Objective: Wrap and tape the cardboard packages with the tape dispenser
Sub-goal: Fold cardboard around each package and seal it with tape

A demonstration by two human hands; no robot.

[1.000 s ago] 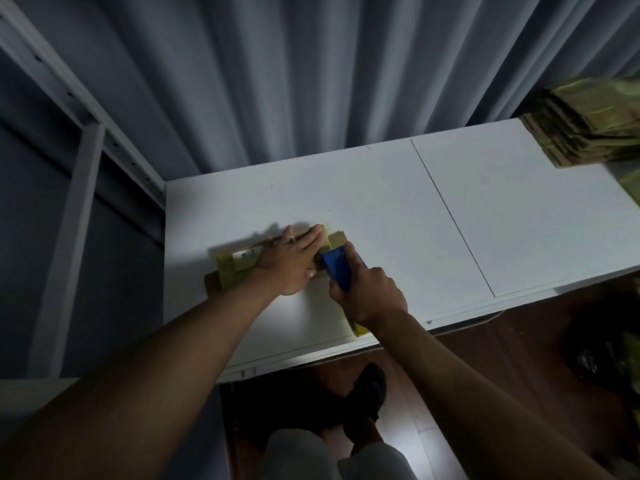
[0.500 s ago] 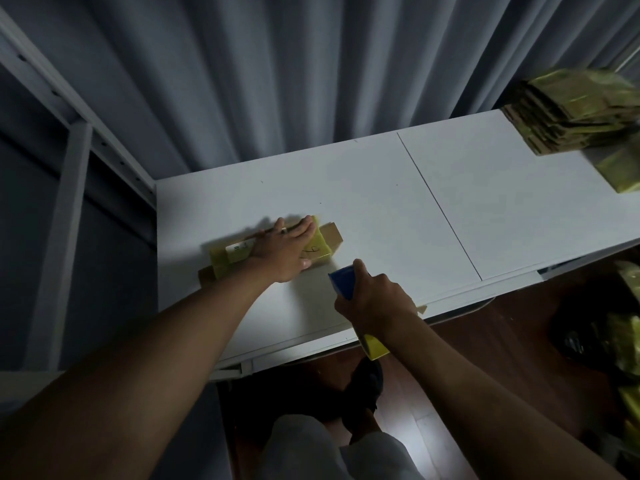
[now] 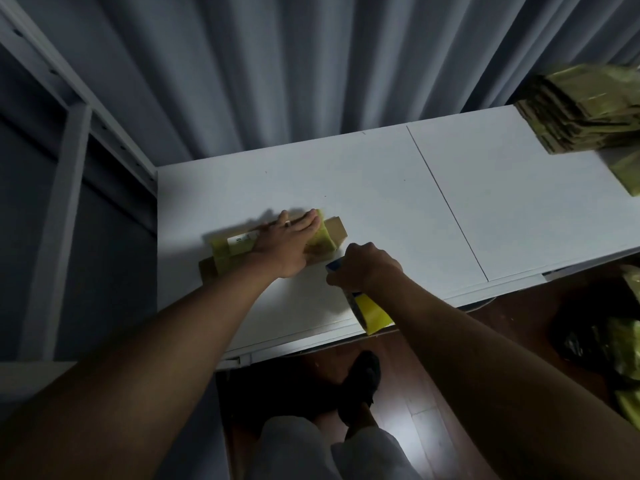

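Note:
A flat cardboard package [image 3: 329, 235] with yellow tape bands and a white label lies on the white table [image 3: 381, 188], left of centre. My left hand [image 3: 287, 242] presses flat on its top, fingers straight. Just to the right and nearer me, my right hand [image 3: 363, 268] grips the blue tape dispenser [image 3: 370, 311]; its yellow tape roll shows below my wrist, over the table's front edge. The dispenser's blue tip sits close to the package's near right corner; whether it touches is unclear.
A tall stack of taped packages [image 3: 585, 112] stands at the table's far right corner. More yellow-wrapped packages [image 3: 627, 344] lie on the floor at right. A grey metal rack [image 3: 65, 188] stands left, a curtain behind. My foot [image 3: 360, 382] is under the table edge.
My right hand pulled the dispenser off the package toward me and to the right. My left hand stayed pressed on the package.

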